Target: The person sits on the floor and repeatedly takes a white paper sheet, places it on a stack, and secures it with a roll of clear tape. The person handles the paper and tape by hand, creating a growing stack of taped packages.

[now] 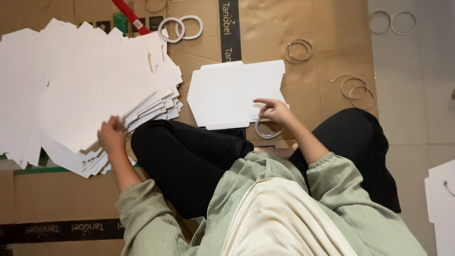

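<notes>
The flat white die-cut carton blank [234,92] lay on the brown cardboard floor covering [308,28], just ahead of the person's crossed black-trousered legs [189,156], its long axis running left to right and its tabbed edge turned away from the person. The right hand [275,111] rested on its right end, forefinger stretched out flat on the sheet, the other fingers curled loosely; a grey tape ring [268,132] lay under that hand, at the blank's near corner. The left hand [111,135] had its fingers closed on the near edge of a tall, fanned stack of like white blanks [85,90], lifting the top sheets. A black printed strip [230,28] ran away from the person across the cardboard; a second black strip [61,230] ran sideways near the left elbow. Two white tape rings [180,28] lay beside a red-handled tool [130,16], and thin wire-like loops [298,50] lay scattered to the right.
</notes>
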